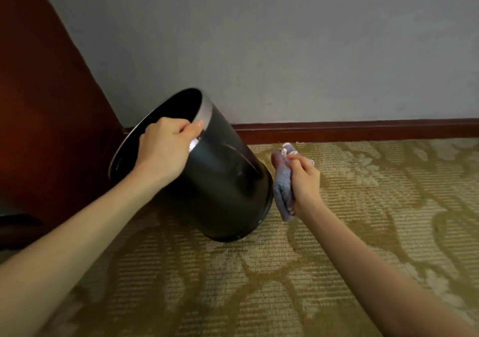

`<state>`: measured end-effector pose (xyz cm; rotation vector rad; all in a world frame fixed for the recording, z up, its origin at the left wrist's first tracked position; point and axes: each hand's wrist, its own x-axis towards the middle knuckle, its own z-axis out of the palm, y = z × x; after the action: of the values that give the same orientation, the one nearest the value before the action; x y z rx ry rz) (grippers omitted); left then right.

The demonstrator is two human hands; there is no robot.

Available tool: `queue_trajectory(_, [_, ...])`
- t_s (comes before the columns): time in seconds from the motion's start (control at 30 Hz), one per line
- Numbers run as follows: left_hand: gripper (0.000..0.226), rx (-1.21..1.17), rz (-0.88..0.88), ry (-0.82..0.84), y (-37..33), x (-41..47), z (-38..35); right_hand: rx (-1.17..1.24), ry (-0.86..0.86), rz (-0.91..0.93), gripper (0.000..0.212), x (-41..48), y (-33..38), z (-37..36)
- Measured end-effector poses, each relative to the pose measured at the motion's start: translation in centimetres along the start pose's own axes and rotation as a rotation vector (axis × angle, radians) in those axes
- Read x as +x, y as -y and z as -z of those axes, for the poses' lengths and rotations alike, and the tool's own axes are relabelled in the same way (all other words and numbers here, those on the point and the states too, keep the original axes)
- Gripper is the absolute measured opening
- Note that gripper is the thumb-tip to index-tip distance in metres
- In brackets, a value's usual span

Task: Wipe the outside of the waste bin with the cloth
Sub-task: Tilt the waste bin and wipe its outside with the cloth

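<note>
A black round waste bin (pixel 223 188) with a silver rim band is tilted toward the left, its base edge resting on the carpet. My left hand (pixel 166 147) grips the rim at its near side, fingers curled over the edge. My right hand (pixel 304 183) holds a bunched grey-blue cloth (pixel 282 188) just to the right of the bin's lower side. The cloth is at or very close to the bin's base edge; whether they touch I cannot tell.
A patterned beige and olive carpet (pixel 363 207) covers the floor. A grey wall (pixel 285 51) with a dark red skirting board (pixel 363 130) runs behind the bin. A dark red-brown wooden panel (pixel 44 116) stands close on the bin's left.
</note>
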<state>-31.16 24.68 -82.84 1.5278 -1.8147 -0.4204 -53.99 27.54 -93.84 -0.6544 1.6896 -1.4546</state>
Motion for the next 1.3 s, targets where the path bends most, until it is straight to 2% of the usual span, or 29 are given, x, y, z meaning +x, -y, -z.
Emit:
queue_trajectory(0.17, [0.055, -0.034, 0.095, -0.055, 1.4, 2.3, 1.0, -0.084, 0.07, 0.104, 0.018, 0.1, 1.0, -2.3])
queue_trajectory(0.4, [0.054, -0.001, 0.108, -0.061, 3.2, 4.0, 1.9, -0.2, 0.136, 0.255, 0.015, 0.9, 2.2, -5.7])
queue_trajectory(0.57, [0.056, 0.03, 0.074, -0.093, 5.2, 4.0, 3.1, -0.463, 0.244, 0.328, 0.021, 3.3, 2.2, -9.5])
queue_trajectory(0.73, [0.054, 0.04, 0.104, -0.11, 7.3, 3.7, 4.0, -0.574, 0.246, 0.234, 0.03, 6.1, 2.7, -11.4])
queue_trajectory(0.87, [0.054, 0.099, 0.093, -0.154, 7.1, 4.0, 3.9, -0.638, 0.182, 0.248, 0.031, 5.7, 2.6, -12.1])
queue_trajectory(1.07, [0.054, 0.139, 0.132, -0.159, 6.9, 5.0, 3.9, -0.607, -0.075, 0.395, 0.025, 0.4, 1.1, -11.5])
queue_trajectory(1.2, [0.055, 0.136, 0.143, -0.151, 6.2, 5.5, 3.6, -0.56, -0.178, 0.404, 0.039, -4.3, -0.6, -11.3])
queue_trajectory(1.3, [0.055, 0.133, 0.122, -0.144, 6.3, 5.6, 3.8, -0.529, -0.175, 0.405, 0.046, -6.5, -1.3, -11.5])
